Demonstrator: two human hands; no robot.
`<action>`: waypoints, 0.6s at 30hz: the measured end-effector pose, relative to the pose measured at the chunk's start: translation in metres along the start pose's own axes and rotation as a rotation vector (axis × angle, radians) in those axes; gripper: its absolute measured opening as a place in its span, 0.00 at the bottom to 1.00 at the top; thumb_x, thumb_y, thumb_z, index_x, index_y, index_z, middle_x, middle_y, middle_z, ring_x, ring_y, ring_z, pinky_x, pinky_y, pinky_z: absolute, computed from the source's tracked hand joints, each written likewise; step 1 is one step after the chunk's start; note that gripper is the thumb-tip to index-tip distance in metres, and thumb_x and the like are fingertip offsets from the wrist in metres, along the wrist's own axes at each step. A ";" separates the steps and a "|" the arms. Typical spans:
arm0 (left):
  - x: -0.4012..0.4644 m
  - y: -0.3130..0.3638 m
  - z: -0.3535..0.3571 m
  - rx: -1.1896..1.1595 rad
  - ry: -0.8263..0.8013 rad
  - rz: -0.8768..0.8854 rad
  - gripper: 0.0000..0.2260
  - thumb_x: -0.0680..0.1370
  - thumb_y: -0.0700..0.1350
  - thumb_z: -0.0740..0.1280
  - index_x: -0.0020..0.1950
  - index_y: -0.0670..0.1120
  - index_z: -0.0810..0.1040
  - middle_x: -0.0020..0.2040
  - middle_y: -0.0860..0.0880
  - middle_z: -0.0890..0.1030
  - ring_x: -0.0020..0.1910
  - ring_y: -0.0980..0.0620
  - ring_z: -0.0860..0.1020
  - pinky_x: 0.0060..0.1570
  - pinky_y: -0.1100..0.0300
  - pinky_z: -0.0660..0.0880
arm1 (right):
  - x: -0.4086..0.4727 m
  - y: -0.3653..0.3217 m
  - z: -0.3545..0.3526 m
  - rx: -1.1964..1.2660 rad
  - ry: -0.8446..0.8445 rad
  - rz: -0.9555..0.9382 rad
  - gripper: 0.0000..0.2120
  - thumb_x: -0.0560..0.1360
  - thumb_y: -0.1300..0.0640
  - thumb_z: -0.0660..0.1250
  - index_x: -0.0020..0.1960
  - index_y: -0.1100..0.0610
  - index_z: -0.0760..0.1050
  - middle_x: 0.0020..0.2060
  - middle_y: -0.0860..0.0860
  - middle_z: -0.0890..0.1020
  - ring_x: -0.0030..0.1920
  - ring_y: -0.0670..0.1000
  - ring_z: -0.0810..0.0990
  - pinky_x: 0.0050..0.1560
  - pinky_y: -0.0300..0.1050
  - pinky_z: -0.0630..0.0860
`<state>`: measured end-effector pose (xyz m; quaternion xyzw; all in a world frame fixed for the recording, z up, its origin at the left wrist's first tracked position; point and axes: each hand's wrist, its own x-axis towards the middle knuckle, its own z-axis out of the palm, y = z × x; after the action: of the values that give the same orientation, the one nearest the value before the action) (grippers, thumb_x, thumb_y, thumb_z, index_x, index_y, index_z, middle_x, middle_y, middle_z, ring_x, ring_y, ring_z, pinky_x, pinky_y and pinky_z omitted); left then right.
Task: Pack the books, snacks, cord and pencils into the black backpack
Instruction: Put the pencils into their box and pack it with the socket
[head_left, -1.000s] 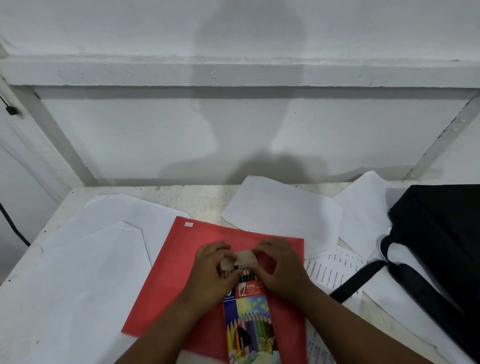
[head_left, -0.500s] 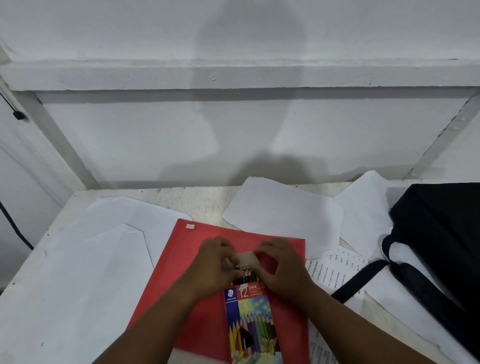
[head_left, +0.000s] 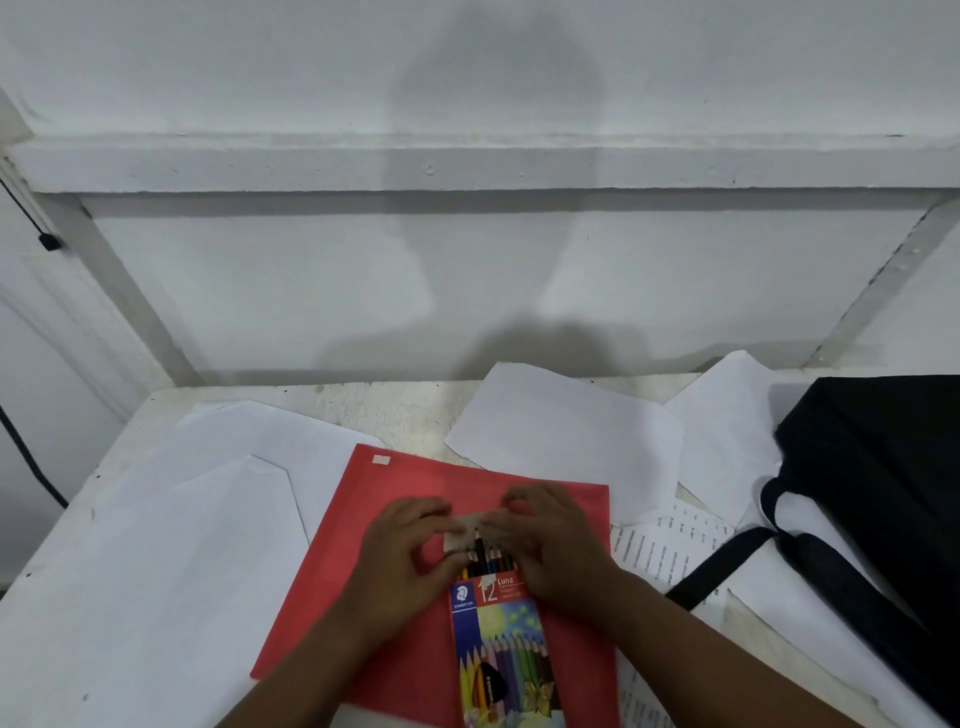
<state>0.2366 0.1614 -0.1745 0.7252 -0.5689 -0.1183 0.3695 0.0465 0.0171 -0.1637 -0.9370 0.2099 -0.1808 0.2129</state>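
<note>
**Two hands work the open flap of a coloured pencil box lying on a red book**

Low in the centre of the frame, a box of coloured pencils (head_left: 498, 644) lies flat on a red book (head_left: 415, 519), its flap end pointing toward the top of the frame. The left hand (head_left: 410, 551) and the right hand (head_left: 550, 545) meet over that end. Both have fingers curled in: the left pinches the left side of the pale cardboard flap (head_left: 470, 525), the right holds its right side and the box's top corner. One black pencil (head_left: 479, 551) sticks out past the row of other pencil tips, so the box probably cannot close yet.

The step looks like closing the box before packing it. Done well, that likely means pushing the black pencil down level with the others first, then folding the flap over and tucking it in, with one hand steadying the box so it does not slide on the smooth cover.

The black backpack (head_left: 883, 493) sits at the right edge of the frame, well apart from the hands, its straps (head_left: 722, 566) trailing toward the lower centre. Whether its mouth is open cannot be told here. Loose white papers (head_left: 566, 431) cover the table (head_left: 363, 405) around the book and beneath the bag. The table's left edge runs diagonally through the left of the frame; a wall closes off the far side. The path rightward to the bag crosses only flat paper, though the strap could snag a sliding box.
</note>
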 end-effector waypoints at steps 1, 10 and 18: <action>0.000 -0.001 0.001 -0.008 0.019 -0.006 0.14 0.71 0.60 0.72 0.55 0.60 0.82 0.62 0.63 0.78 0.66 0.62 0.71 0.65 0.53 0.70 | 0.001 -0.002 0.000 -0.023 -0.031 -0.007 0.15 0.77 0.51 0.61 0.60 0.41 0.79 0.60 0.47 0.77 0.60 0.51 0.72 0.56 0.53 0.72; 0.002 0.003 0.004 0.015 0.046 -0.025 0.19 0.66 0.65 0.74 0.52 0.58 0.80 0.61 0.66 0.76 0.64 0.62 0.71 0.62 0.57 0.66 | 0.002 -0.007 0.001 0.019 -0.037 0.094 0.14 0.73 0.40 0.65 0.56 0.38 0.81 0.57 0.41 0.77 0.59 0.49 0.69 0.58 0.55 0.71; 0.002 0.000 0.007 -0.025 0.077 -0.038 0.14 0.69 0.61 0.71 0.50 0.57 0.79 0.59 0.65 0.77 0.62 0.60 0.72 0.61 0.52 0.71 | 0.012 -0.016 -0.006 0.032 -0.193 0.219 0.20 0.70 0.39 0.62 0.60 0.36 0.79 0.67 0.40 0.71 0.68 0.49 0.61 0.67 0.53 0.61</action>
<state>0.2333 0.1572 -0.1789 0.7351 -0.5389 -0.1045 0.3978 0.0588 0.0228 -0.1479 -0.9180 0.2864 -0.0690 0.2655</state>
